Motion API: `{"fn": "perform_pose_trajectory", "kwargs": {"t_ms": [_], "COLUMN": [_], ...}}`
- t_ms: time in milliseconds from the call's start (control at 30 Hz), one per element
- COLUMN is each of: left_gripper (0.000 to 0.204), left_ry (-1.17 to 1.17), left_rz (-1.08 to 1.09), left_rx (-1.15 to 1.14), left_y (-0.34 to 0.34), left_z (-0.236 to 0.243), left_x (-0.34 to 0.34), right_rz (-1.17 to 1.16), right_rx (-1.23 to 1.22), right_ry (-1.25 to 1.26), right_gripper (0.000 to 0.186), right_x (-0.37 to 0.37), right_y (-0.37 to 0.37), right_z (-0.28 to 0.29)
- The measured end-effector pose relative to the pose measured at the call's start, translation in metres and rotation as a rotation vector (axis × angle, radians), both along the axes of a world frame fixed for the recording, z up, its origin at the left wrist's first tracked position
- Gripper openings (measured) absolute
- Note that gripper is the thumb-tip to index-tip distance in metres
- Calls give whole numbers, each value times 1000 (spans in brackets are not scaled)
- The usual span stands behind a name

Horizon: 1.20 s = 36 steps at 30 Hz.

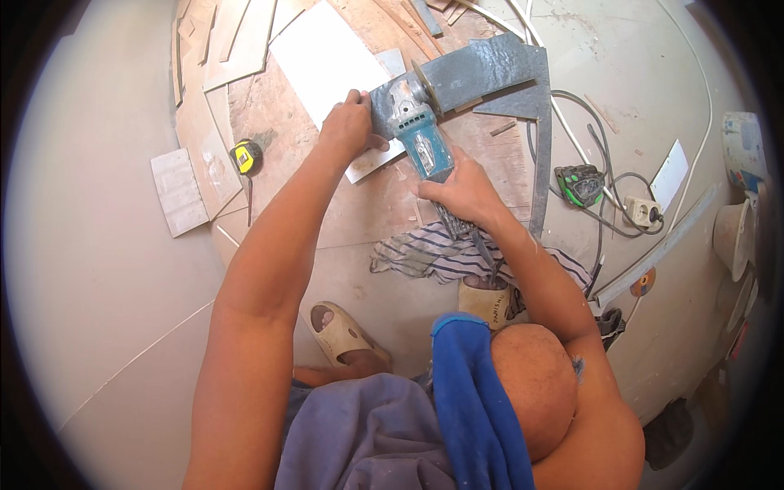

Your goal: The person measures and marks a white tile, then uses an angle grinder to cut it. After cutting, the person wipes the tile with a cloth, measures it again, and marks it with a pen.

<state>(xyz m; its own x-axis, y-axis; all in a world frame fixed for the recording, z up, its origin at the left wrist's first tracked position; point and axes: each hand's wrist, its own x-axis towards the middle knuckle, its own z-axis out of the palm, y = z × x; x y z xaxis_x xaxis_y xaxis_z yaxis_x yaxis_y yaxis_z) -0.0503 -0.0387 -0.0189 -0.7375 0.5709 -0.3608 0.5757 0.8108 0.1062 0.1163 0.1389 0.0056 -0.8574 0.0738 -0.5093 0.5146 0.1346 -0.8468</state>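
Observation:
My right hand (467,192) is wrapped around the rear of a teal angle grinder (425,145). The grinder's disc (427,88) stands edge-on over a long dark grey tile (482,72); I cannot tell whether it touches the surface or spins. With my left hand (349,128) I grip the tile's left end, fingertips at the upper edge and thumb at the lower. Beneath that end lies a white board (322,53), partly covered by the tile and my hand. A striped cloth (425,255) lies below the grinder's rear end.
A yellow tape measure (244,156) sits left on a dusty board (269,196). Tile offcuts (237,41) crowd the upper left. To the right are a green-black tool (580,186), a white socket outlet (642,212) and looping cables. My sandalled foot (347,335) is close below.

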Motion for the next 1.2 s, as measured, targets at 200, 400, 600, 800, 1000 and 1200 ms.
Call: {"fn": "perform_pose_trajectory", "kwargs": {"t_ms": [200,400,600,800,1000,1200], "left_gripper": [102,101,101,100,100,100], "left_ry": [-14,-21,-32,-43,-23,-24], "left_rz": [12,18,26,31,20,21], "left_rx": [-30,-32,-15,-42,-36,-53], "left_y": [2,2,2,3,2,2], "left_z": [2,3,2,3,2,2], "left_x": [0,0,-1,0,0,-1], "right_rz": [12,26,20,29,30,27], "right_rx": [31,33,47,65,57,52], "right_ry": [-10,-50,-35,-21,-4,-5], "right_gripper": [71,70,67,75,73,74], "right_x": [12,19,24,8,-7,-21], "right_y": [1,4,4,4,3,1], "right_z": [-12,-6,-8,-9,-17,-13]}}
